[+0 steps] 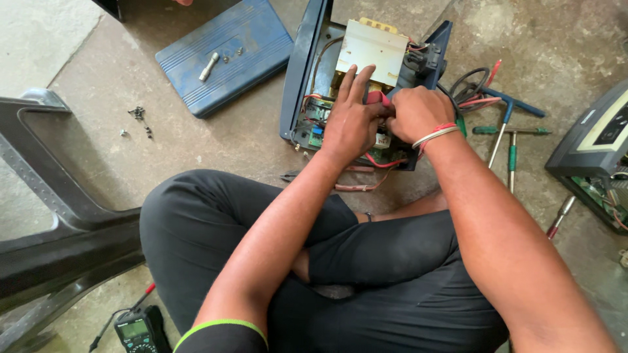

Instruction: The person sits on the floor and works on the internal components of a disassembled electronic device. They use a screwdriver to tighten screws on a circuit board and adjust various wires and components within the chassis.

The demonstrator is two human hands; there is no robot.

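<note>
Bare concrete floor (248, 150) carries our opened dark-blue metal power unit (301, 72). Left hand (350, 124) steadies its interior, fingers spread; right hand (415, 112) pinches a red wire (378, 98) beside it for access.

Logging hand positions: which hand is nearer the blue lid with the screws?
Left. The left hand works just right of the blue lid; the right hand is farther right.

The floor (562, 46) is rough, matt grey concrete. The open device's casing (297, 72) is dark blue painted metal; its inner block (373, 46) looks like matt cream card. The ribbed blue cover (229, 52) at far left looks like metal or plastic with a slight sheen. The trousers (379, 261) are matt black cloth.
</note>
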